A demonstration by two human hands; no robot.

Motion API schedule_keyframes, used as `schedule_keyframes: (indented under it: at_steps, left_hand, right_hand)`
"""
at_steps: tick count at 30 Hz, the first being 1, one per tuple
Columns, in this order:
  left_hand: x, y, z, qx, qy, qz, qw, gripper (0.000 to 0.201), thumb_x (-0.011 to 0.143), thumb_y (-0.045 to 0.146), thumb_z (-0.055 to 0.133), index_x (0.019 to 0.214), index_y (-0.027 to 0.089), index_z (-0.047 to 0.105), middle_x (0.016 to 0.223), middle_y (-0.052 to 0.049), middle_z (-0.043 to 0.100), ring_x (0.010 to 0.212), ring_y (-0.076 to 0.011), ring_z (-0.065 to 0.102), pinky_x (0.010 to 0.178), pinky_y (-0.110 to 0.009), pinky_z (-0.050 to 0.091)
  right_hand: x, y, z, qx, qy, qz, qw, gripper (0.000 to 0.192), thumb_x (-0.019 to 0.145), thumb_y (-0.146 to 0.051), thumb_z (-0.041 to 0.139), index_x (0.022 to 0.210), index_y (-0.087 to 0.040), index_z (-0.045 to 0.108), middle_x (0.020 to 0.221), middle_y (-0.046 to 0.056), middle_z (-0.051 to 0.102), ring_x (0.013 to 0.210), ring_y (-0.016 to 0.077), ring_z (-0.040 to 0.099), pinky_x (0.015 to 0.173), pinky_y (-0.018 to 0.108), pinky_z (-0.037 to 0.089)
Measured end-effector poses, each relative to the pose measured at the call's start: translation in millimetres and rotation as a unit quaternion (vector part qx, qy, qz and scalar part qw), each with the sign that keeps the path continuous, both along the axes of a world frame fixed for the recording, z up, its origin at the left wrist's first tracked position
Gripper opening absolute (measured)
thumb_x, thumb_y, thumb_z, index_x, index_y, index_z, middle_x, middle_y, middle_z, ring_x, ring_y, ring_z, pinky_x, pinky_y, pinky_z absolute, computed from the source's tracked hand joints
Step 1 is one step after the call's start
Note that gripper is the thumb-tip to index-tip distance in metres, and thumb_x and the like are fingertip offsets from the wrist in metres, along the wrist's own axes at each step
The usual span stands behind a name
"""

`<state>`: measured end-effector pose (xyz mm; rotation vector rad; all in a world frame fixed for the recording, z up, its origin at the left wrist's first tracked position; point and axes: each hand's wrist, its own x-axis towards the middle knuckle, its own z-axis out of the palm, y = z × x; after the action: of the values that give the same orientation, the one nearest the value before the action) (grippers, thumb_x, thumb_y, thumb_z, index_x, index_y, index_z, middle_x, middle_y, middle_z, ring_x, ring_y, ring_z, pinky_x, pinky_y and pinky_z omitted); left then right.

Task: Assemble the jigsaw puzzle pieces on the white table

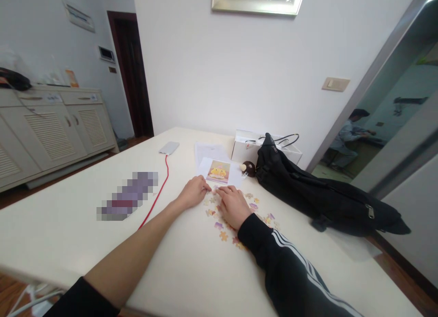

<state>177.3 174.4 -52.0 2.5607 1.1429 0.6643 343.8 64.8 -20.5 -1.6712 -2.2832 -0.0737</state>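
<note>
Small jigsaw puzzle pieces in yellow, purple and pink lie scattered on the white table; an orange puzzle piece (223, 236) is nearest to me. My left hand (193, 192) rests at the left edge of the pieces, its fingers curled and pinched at a small pale puzzle piece (214, 188). From the other side, my right hand (234, 206) reaches over the scatter, with thumb and index finger closed at the same spot. Its palm hides some pieces. Just beyond both hands, a printed picture (219, 172) of yellow figures lies on white paper.
A black bag (308, 194) lies along the right side, in front of a white box (244, 146) with cables. To the left are a power bank (169, 148) with a red cable (159, 194) and a blurred-out object (128, 198). A person (347, 137) sits beyond the doorway.
</note>
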Motion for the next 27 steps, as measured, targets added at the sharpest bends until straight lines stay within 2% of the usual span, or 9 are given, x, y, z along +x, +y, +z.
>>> schedule_keyframes:
  at_steps: [4,8,11,13,15,19,23,27]
  left_hand:
    - [-1.4,3.4,-1.8,0.006,-0.024,0.024,0.999,0.02,0.083,0.015,0.056,0.093,0.018,0.073,0.097,-0.007,0.06,0.097,-0.022,0.057,0.093,-0.034,0.045]
    - [0.3,0.9,-0.4,0.024,-0.046,0.042,0.998,0.021,0.087,0.018,0.054,0.097,0.017,0.072,0.097,-0.008,0.06,0.098,-0.0225,0.056,0.093,-0.036,0.044]
    - [4.4,-3.5,0.7,0.023,-0.067,0.003,0.997,0.022,0.088,0.023,0.055,0.1,0.018,0.073,0.097,-0.007,0.059,0.097,-0.0215,0.056,0.09,-0.034,0.045]
    - [6.5,-5.5,0.2,0.015,-0.052,-0.028,0.998,0.021,0.088,0.027,0.058,0.099,0.021,0.074,0.096,-0.007,0.059,0.095,-0.0216,0.056,0.088,-0.034,0.045]
    - [7.4,-6.2,-1.0,0.007,-0.033,-0.033,0.999,0.021,0.087,0.029,0.059,0.098,0.022,0.075,0.096,-0.007,0.059,0.094,-0.022,0.055,0.087,-0.034,0.044]
    - [6.3,-5.6,-1.9,0.003,-0.036,0.004,0.999,0.02,0.086,0.024,0.058,0.097,0.02,0.074,0.098,-0.007,0.06,0.096,-0.023,0.055,0.089,-0.036,0.043]
    - [5.8,-7.4,1.6,0.011,-0.035,0.035,0.999,0.019,0.086,0.02,0.056,0.095,0.018,0.073,0.099,-0.008,0.06,0.099,-0.0243,0.055,0.092,-0.037,0.043]
    - [7.4,-12.7,4.2,0.036,-0.023,0.031,0.999,0.028,0.09,0.019,0.048,0.108,0.019,0.07,0.109,-0.009,0.058,0.105,-0.0252,0.051,0.095,-0.04,0.041]
  right_hand:
    - [-4.9,8.1,0.6,-0.021,-0.016,0.023,0.999,0.037,0.085,-0.007,0.046,0.119,-0.014,0.058,0.114,0.014,0.066,0.118,0.0263,0.048,0.094,0.039,0.034]
    - [-0.3,11.6,-1.5,-0.03,0.049,0.004,0.998,0.039,0.082,-0.003,0.046,0.116,-0.015,0.061,0.109,0.011,0.068,0.112,0.0228,0.053,0.094,0.036,0.034]
    - [4.1,13.0,-4.9,-0.02,0.087,-0.012,0.996,0.044,0.081,0.0,0.046,0.12,-0.015,0.06,0.114,0.01,0.067,0.112,0.0213,0.053,0.093,0.034,0.035]
    - [5.3,13.3,-6.4,-0.023,0.085,-0.006,0.996,0.042,0.081,0.0,0.046,0.118,-0.015,0.062,0.112,0.01,0.068,0.11,0.0212,0.054,0.092,0.034,0.035]
    - [6.0,13.0,-6.6,-0.022,0.069,-0.002,0.997,0.037,0.083,-0.002,0.047,0.112,-0.016,0.064,0.107,0.009,0.07,0.109,0.0215,0.055,0.092,0.035,0.035]
    - [8.7,11.2,-4.5,-0.005,0.036,-0.002,0.999,0.025,0.085,-0.006,0.05,0.096,-0.016,0.07,0.099,0.009,0.072,0.112,0.024,0.052,0.093,0.037,0.033]
    - [11.8,9.7,-3.0,-0.016,0.03,0.023,0.999,0.023,0.083,-0.005,0.052,0.083,-0.017,0.071,0.098,0.006,0.073,0.108,0.0236,0.053,0.092,0.038,0.033]
    - [11.8,8.9,-3.6,0.002,0.029,0.006,1.0,0.021,0.085,-0.008,0.052,0.086,-0.017,0.071,0.108,0.007,0.071,0.109,0.024,0.051,0.092,0.038,0.033]
